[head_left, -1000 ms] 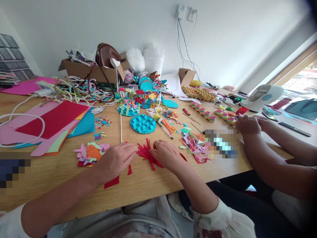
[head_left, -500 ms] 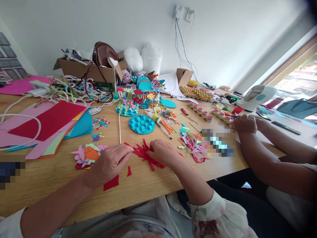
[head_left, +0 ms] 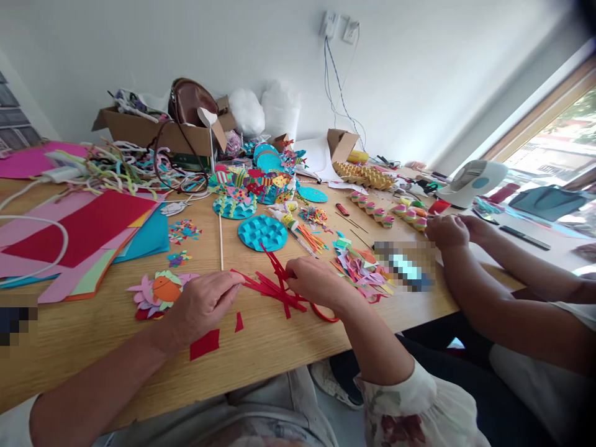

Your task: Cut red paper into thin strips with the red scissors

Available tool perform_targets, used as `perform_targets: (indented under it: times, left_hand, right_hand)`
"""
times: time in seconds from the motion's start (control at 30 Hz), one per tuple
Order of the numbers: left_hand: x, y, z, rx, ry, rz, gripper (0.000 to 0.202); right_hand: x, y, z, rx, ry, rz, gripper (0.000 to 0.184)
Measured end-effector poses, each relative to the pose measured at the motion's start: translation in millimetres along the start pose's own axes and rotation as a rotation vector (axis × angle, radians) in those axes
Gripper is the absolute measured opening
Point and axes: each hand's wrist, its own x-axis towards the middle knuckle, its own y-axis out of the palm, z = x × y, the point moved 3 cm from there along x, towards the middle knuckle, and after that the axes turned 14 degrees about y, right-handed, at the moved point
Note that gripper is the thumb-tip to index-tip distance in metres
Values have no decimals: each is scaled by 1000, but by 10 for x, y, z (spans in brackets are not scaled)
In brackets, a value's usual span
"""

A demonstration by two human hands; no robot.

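Note:
Red paper strips [head_left: 265, 287] lie in a loose, crossed pile between my two hands. My left hand [head_left: 202, 307] is closed, its thumb and fingertips pinching the end of one red strip at the pile's left. My right hand [head_left: 314, 282] is closed on several red strips, which stick up from its fingertips over the pile. Beneath my right wrist shows a red ring handle [head_left: 326, 315], the rest of it covered. Near my left hand lie a red paper piece [head_left: 205, 344], a smaller scrap [head_left: 239, 322] and an orange paper fish [head_left: 166, 288] on layered paper petals.
Beyond my hands are a blue woven paper disc [head_left: 263, 233], a thin white stick [head_left: 221, 242] and glue bottles [head_left: 286, 218]. Coloured scraps [head_left: 361, 264] lie right; paper sheets [head_left: 88, 230] lie left. A co-worker's hands [head_left: 449, 233] are at the right.
My right hand has lifted some red strips so their ends point upward. The red ring handle has come into view under my wrist. My left hand keeps its pinch; the view has shifted slightly.

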Motion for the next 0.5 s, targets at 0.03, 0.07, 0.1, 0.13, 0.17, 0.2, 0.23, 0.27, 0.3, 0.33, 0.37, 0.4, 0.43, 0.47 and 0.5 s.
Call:
perform_targets:
  times: [0.03,0.07,0.1,0.13,0.17,0.2,0.23,0.27,0.3,0.33,0.37,0.4,0.43,0.47,0.5]
  left_hand:
    - [-1,3,3,0,-2,4,14]
    - [-2,6,4,-1,-6,8,14]
    - [-4,6,4,-3,-8,9,14]
    - [-5,7,3,-4,-9,10,15]
    - [-6,7,1,-5,-12,11,15]
    - [-7,7,0,-5,-15,14,15]
    - [-6,8,-2,-4,-17,18,16]
    - [-5,9,-3,-4,-20,22,16]
    - [-4,11,-4,-4,-21,26,17]
    - [-3,12,-3,-5,-23,30,17]
    - [-2,14,-2,-6,-22,32,17]
    - [-2,16,1,-7,-23,34,17]
    - [-3,19,4,-9,-26,39,17]
    - [-4,22,7,-10,-29,43,18]
    - [-6,27,10,-12,-32,45,18]
  right_hand:
    - [-12,-12,8,-9,-4,7,26]
    - [-22,-16,21,-17,-10,16,26]
    - [-29,-15,37,-24,-18,24,25]
    - [-35,-8,56,-29,-27,32,25]
    - [-40,3,74,-32,-35,39,25]
    - [-46,16,91,-33,-39,43,24]
    - [-53,29,105,-34,-38,45,26]
    - [-61,42,116,-36,-34,44,29]
    - [-69,53,124,-38,-28,40,33]
    - [-77,64,130,-41,-22,33,37]
    - [-85,73,134,-43,-18,25,39]
    - [-90,83,135,-44,-15,19,40]
    - [-94,92,137,-44,-15,15,40]
    - [-95,101,139,-43,-16,13,40]
    - [-94,110,143,-42,-16,12,39]
